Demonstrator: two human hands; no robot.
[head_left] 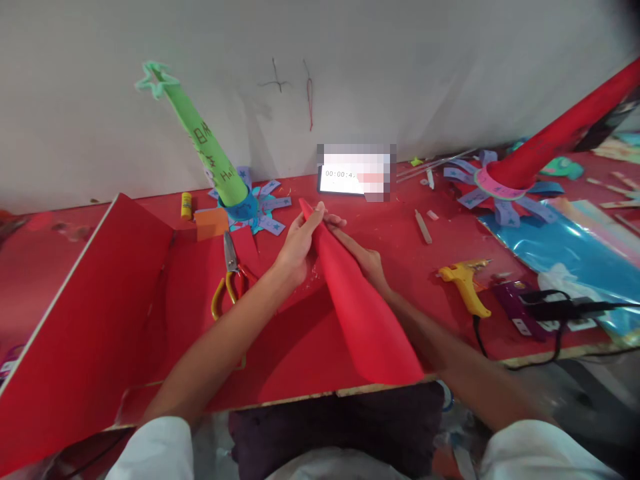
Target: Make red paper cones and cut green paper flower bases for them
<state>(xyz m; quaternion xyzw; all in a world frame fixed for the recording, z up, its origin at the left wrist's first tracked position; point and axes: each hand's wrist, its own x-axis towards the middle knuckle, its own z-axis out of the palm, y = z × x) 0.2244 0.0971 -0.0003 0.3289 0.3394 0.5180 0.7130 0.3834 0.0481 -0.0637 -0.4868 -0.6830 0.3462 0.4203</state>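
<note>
A red paper cone (353, 293) lies slantwise between my two hands, its narrow tip pointing to the wall and its wide end near the table's front edge. My left hand (300, 243) is closed round the upper part, with the thumb along the paper near the tip. From the right, my right hand (363, 257) grips the same cone along its side, its fingers partly hidden behind the paper. Left of my left hand lie scissors (231, 267) with yellow handles and a red-handled tool (244, 277), partly covered by my forearm.
A green paper cone (205, 143) with a star top stands at the back left, beside a glue stick (187, 206). A red board (95, 313) rises at left. At right are a larger red cone (565, 127), a yellow glue gun (466, 287), cables and blue plastic packaging (565, 250).
</note>
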